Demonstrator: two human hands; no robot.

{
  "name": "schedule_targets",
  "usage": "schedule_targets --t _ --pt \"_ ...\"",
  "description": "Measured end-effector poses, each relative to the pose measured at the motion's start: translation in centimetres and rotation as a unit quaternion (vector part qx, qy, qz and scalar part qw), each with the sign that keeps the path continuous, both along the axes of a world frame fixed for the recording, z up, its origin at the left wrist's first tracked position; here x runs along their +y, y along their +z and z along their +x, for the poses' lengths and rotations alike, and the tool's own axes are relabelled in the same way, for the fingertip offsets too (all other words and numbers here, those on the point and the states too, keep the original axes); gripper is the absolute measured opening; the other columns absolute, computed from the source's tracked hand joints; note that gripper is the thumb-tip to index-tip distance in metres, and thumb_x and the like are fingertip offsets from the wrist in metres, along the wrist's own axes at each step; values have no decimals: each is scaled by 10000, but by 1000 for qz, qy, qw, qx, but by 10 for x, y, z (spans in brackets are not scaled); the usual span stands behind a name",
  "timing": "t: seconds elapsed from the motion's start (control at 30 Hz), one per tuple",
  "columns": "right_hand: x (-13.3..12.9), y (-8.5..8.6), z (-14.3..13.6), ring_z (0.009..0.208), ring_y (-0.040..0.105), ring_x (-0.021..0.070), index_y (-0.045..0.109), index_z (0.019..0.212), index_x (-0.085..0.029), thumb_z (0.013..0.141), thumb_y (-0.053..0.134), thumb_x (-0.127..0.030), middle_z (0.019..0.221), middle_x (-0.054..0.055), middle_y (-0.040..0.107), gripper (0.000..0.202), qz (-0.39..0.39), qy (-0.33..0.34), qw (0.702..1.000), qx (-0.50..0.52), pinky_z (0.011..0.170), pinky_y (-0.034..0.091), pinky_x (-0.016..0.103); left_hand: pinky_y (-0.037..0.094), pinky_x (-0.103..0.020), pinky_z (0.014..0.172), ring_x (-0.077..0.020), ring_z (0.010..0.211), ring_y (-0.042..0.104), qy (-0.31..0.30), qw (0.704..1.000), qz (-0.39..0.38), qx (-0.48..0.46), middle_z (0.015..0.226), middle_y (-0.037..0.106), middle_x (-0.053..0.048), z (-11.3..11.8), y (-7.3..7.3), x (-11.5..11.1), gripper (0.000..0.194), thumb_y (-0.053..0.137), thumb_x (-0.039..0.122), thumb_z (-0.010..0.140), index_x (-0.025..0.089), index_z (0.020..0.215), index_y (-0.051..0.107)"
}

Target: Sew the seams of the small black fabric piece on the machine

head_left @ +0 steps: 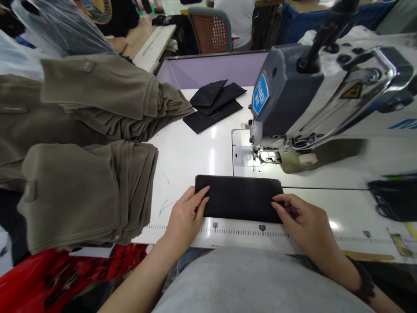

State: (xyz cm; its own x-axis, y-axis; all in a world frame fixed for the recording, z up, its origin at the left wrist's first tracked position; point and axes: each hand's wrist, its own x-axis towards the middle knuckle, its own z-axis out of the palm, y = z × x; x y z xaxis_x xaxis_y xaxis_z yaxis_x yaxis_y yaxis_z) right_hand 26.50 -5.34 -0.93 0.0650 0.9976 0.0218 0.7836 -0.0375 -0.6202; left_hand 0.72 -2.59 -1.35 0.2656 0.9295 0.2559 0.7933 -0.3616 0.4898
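Observation:
A flat black fabric rectangle point(239, 196) lies on the white sewing table point(189, 156), just in front of the needle area. My left hand point(187, 213) rests on its left end with the fingertips pressing the cloth. My right hand point(301, 217) pinches the lower right corner between thumb and fingers. The piece lies square to the printed ruler strip point(260, 229) along the table's front edge. The presser foot point(260, 157) of the grey sewing machine point(309, 104) stands a little beyond the fabric, apart from it.
Stacks of folded olive-brown garment pieces point(87, 174) fill the table's left side. Several black fabric pieces point(215, 104) lie at the back. A black tray point(395, 198) sits at the right. Red plastic point(58, 274) hangs below left. Another person sits by a chair point(211, 30) behind.

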Motion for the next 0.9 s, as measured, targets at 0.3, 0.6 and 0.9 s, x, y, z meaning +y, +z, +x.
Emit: schedule_targets --t 0.3,0.6,0.9 --pt "3 6 -1 474 526 101 617 891 -175 776 513 -336 549 -29 566 224 -20 -11 1000 1 467 407 221 467 -194 542 -111 600 531 -13 997 21 75 725 502 -26 2 -1 6 277 396 213 889 155 1087 581" --pt "4 3 0 489 541 105 626 928 -168 781 504 -323 565 -24 584 246 -7 -6 1000 -5 482 408 225 451 -181 513 -101 571 517 -4 994 36 103 712 492 -22 2 -3 7 284 381 226 898 157 1067 599" --pt "7 3 1 472 530 112 633 925 -175 779 499 -350 538 -32 564 265 -25 -1 1000 -17 469 404 237 478 -211 579 -112 629 534 -1 999 9 46 762 514 -34 1 -3 7 256 413 214 881 137 1033 605"
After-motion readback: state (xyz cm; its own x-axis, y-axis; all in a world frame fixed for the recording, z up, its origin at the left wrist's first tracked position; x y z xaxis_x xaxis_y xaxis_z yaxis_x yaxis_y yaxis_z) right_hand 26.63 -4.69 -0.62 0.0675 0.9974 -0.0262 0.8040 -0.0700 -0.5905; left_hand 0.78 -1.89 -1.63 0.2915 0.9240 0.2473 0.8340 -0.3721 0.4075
